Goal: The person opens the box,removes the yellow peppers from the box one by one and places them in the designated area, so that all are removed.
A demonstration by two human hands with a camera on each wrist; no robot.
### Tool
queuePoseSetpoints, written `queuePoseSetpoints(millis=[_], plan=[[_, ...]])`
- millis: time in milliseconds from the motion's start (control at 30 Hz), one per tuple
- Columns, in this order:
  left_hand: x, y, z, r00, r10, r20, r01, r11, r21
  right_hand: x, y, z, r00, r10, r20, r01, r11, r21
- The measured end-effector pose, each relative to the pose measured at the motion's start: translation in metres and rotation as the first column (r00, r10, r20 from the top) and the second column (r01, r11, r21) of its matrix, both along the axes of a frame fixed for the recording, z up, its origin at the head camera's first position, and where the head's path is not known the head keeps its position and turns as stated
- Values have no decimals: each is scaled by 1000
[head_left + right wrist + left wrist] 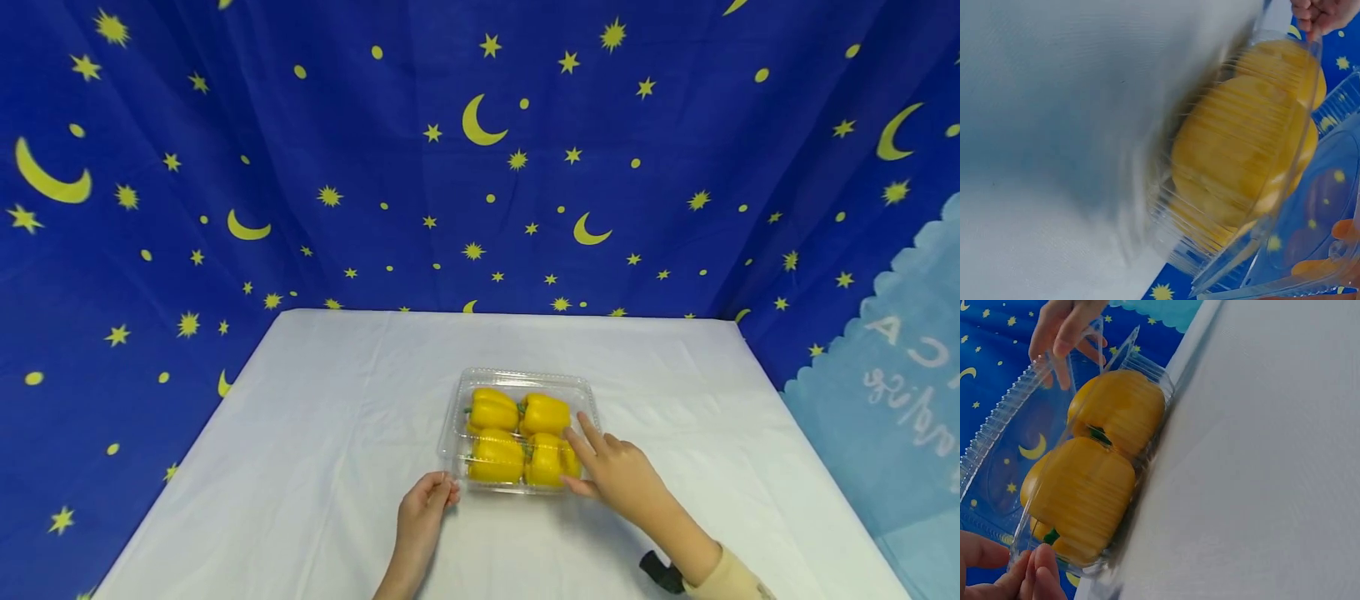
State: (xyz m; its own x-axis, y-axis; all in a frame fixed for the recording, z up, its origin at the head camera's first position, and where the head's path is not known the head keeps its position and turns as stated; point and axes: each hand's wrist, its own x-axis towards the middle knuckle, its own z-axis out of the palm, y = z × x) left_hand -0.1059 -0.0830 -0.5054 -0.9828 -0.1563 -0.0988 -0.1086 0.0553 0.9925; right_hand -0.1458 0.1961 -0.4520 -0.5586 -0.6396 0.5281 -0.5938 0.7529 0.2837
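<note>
A clear plastic clamshell container [517, 379] lies on the white table with several yellow bell peppers [496, 457] in it. Its ridged clear lid [999, 415] stands tilted up from the base. At the near left corner my left hand [423, 508] pinches the container's rim between thumb and fingertips. On the right side my right hand [622, 475] holds the lid's edge, with fingers spread over the corner and thumb lower down. Through the plastic in the right wrist view, some of its fingers [1316, 269] show. Green stems [1052, 536] point toward my left hand.
The white cloth-covered table [337, 433] runs back to a blue curtain [405, 167] printed with yellow stars and moons. A light blue scalloped cloth with lettering [900, 400] hangs at the right. A black strap piece [662, 573] sits at my right wrist.
</note>
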Motion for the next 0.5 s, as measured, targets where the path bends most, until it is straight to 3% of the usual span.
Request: queuePoseSetpoints(millis=[133,267,400,500], plan=[[0,-2,1,999,40,1,-40,996,-85,3,2,4,998,-14,66,18,998,-53],[-1,-3,2,999,34,13,-33,991,-129,4,2,7,995,-21,99,31,994,-101],[-3,-6,1,998,-44,-41,38,990,-137,4,3,12,991,-38,131,56,989,-135],[-6,-10,0,987,-136,-88,115,973,-202,4,3,16,982,-62,176,92,982,-168]])
